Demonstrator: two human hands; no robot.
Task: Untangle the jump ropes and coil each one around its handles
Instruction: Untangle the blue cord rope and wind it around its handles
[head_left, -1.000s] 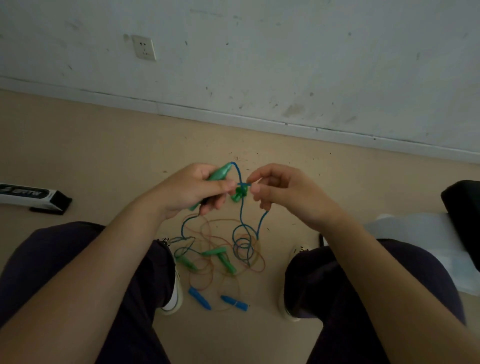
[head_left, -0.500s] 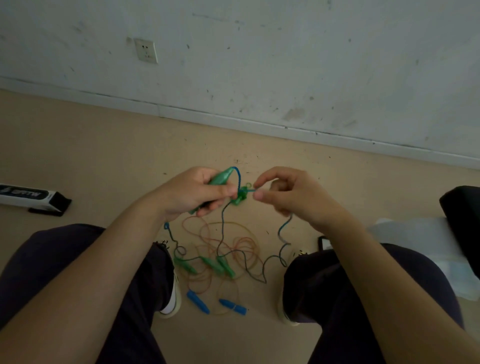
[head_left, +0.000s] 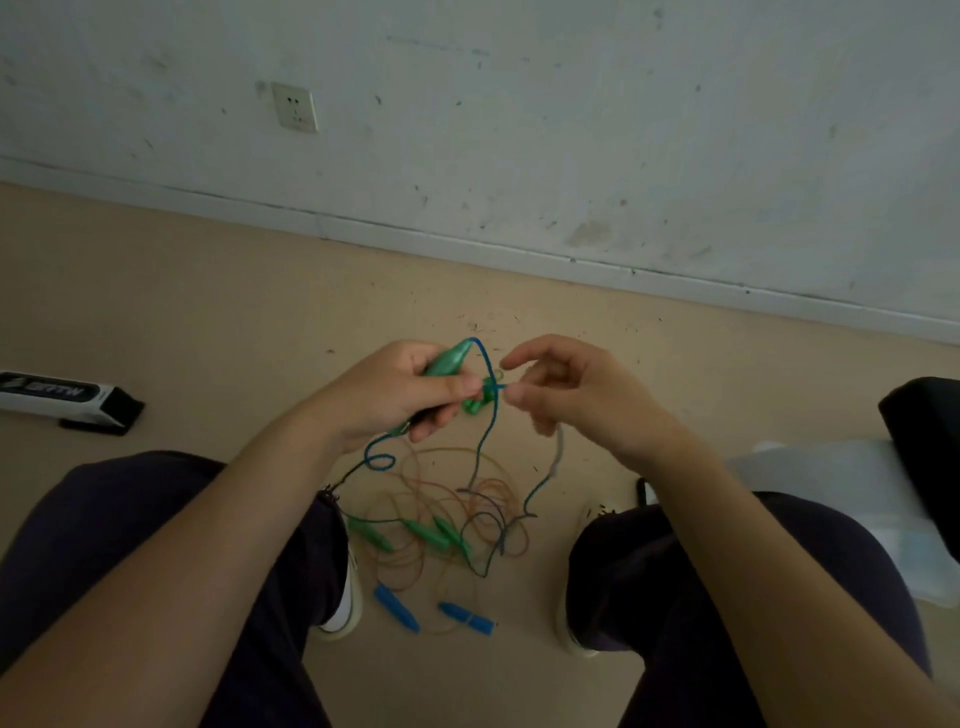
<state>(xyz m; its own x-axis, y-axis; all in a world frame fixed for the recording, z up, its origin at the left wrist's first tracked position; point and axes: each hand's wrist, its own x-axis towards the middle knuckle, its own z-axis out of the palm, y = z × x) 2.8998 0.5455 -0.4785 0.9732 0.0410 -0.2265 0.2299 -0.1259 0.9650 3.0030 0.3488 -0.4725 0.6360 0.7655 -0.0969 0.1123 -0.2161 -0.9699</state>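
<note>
My left hand (head_left: 395, 395) grips a green handle (head_left: 448, 360) of a jump rope, thumb pressed near a green knot-like piece (head_left: 480, 400). A blue rope (head_left: 485, 431) leaves the handle's tip, loops past the knot and hangs to the floor. My right hand (head_left: 566, 395) pinches the blue rope just right of the knot, index finger lifted; another stretch of rope hangs below that hand. On the floor between my legs lies a tangle of orange rope (head_left: 447, 514), several green handles (head_left: 431, 535) and two blue handles (head_left: 395, 605).
A black and white box (head_left: 62, 397) lies on the floor at the left. A white bag (head_left: 831, 499) and a dark object (head_left: 930, 436) sit at the right. The wall with a socket (head_left: 295, 108) runs behind. My shoes flank the tangle.
The blue rope's hanging coils have loosened and spread out over the floor. My right index finger has lifted off the rope while the lower fingers keep pinching it.
</note>
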